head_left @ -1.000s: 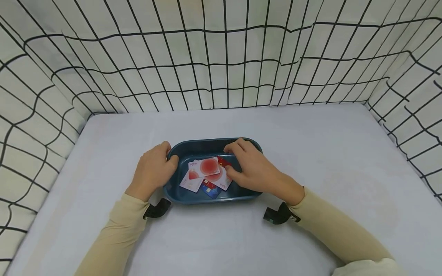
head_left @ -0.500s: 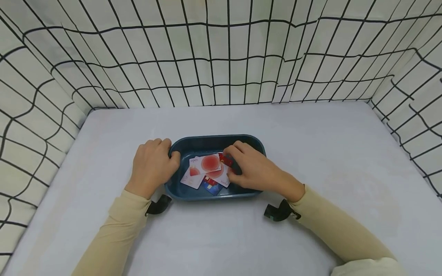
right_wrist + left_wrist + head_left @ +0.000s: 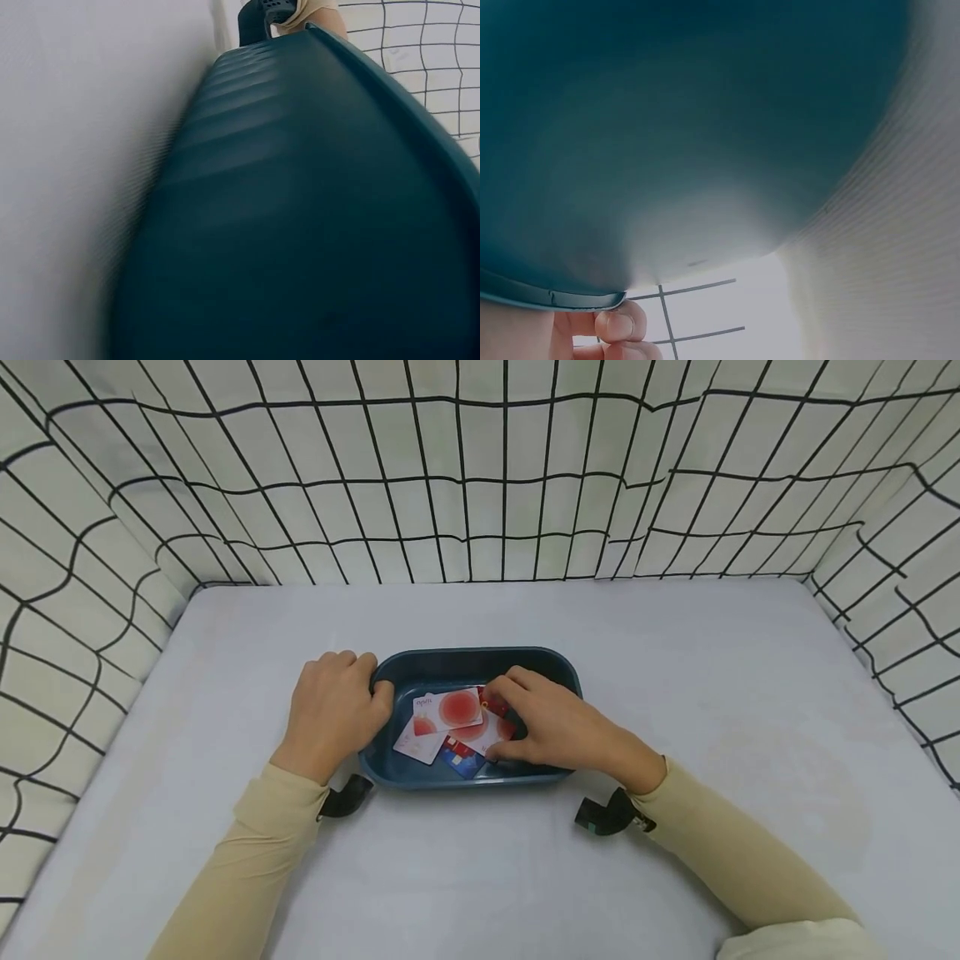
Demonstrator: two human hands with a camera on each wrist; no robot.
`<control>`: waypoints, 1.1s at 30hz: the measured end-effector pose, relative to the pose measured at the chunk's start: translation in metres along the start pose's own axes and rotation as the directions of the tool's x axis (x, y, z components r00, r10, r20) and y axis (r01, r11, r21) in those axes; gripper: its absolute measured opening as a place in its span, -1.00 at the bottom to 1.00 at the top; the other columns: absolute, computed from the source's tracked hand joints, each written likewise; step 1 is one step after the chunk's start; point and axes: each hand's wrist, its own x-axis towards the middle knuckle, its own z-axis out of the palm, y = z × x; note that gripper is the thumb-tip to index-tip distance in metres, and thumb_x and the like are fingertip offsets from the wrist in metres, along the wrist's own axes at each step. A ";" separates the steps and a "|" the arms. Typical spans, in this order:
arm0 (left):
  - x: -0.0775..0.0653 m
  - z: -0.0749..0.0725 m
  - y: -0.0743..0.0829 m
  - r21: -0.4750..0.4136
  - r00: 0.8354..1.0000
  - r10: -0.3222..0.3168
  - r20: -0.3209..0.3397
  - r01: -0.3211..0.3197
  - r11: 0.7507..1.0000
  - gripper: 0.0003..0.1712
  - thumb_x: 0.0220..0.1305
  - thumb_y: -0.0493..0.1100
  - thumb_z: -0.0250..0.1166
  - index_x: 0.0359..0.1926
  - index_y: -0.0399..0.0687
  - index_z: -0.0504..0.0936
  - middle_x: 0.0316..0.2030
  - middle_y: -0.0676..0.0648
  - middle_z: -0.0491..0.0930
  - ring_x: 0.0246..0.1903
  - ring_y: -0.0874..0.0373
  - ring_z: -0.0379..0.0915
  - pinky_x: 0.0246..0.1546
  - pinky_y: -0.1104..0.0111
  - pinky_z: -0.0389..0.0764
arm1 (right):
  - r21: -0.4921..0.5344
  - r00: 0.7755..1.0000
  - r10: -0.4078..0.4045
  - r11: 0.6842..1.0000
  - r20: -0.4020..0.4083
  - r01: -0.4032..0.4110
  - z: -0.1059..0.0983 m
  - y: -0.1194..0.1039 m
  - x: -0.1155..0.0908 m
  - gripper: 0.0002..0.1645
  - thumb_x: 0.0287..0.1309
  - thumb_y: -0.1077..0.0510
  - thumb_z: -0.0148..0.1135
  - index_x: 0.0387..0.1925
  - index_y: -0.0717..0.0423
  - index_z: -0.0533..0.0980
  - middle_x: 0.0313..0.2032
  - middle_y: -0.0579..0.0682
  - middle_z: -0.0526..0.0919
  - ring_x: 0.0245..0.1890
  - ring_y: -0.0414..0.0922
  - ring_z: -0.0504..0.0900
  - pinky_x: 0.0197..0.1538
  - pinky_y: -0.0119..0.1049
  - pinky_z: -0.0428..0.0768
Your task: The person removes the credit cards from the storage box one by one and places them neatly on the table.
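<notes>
A dark blue-green oval plastic tray (image 3: 420, 777) lies on the table, holding several bank-type cards. Uppermost is a white card with a red circle (image 3: 447, 708). Around it, partly covered, are a pale card (image 3: 417, 745), a blue card (image 3: 463, 760) and another white card (image 3: 472, 740), with a red card (image 3: 492, 697) by my right fingers. My left hand (image 3: 333, 714) grips the tray's left end, thumb over the rim; its fingertips (image 3: 619, 327) show beyond the rim in the left wrist view. Over the cards, my right hand (image 3: 551, 722) has bent fingers, its thumb and fingertips apart at the card edges.
White cloth covers the table (image 3: 720, 693). Black wire mesh (image 3: 502, 481) fences its back and sides. A black wrist camera (image 3: 348, 796) sits at the left cuff and another black wrist camera (image 3: 602, 816) at the right cuff.
The tray, cards and both hands appear slightly higher in the head view, which has shifted. My right thumb has moved onto the lower edge of the right-hand white card. The left hand keeps its grip.
</notes>
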 end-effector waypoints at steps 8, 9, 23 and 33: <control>0.001 -0.006 0.006 0.038 1.000 -0.023 0.013 0.023 0.999 -0.72 0.25 -0.15 0.08 -0.50 -0.24 0.53 -0.59 -0.20 0.47 -0.48 -0.16 0.41 -0.33 0.03 0.48 | 0.055 0.999 -0.005 0.998 0.035 0.003 -0.010 0.000 0.005 -0.29 0.15 -0.13 0.49 0.23 0.09 0.49 0.03 0.02 0.60 0.02 -0.08 0.65 0.04 -0.23 0.69; 0.001 -0.006 0.007 0.050 1.000 -0.025 0.005 0.025 0.998 -0.73 0.24 -0.16 0.07 -0.51 -0.24 0.52 -0.59 -0.21 0.47 -0.48 -0.16 0.41 -0.33 0.02 0.48 | 0.047 0.999 -0.013 0.999 0.045 0.011 -0.013 0.000 0.005 -0.30 0.16 -0.13 0.47 0.23 0.09 0.49 0.03 0.02 0.60 0.02 -0.08 0.63 0.04 -0.23 0.68; -0.003 0.000 0.008 0.135 0.995 -0.015 -0.095 0.028 0.990 -0.72 0.20 -0.13 0.09 -0.54 -0.24 0.48 -0.59 -0.23 0.49 -0.46 -0.18 0.41 -0.35 0.04 0.49 | 0.015 0.990 -0.113 0.994 0.081 0.112 -0.043 -0.011 0.041 -0.30 0.26 -0.13 0.39 0.29 0.15 0.46 0.16 0.10 0.57 0.12 0.02 0.59 0.21 -0.10 0.64; -0.008 -0.004 0.005 0.077 0.995 0.025 -0.101 -0.018 0.997 -0.76 0.17 -0.12 0.13 -0.44 -0.24 0.45 -0.50 -0.21 0.49 -0.34 -0.19 0.40 -0.17 -0.02 0.46 | 0.008 0.988 -0.123 0.992 0.092 0.122 -0.032 -0.025 0.073 -0.40 0.32 -0.11 0.32 0.25 0.10 0.48 0.13 0.07 0.59 0.10 0.00 0.63 0.21 -0.12 0.65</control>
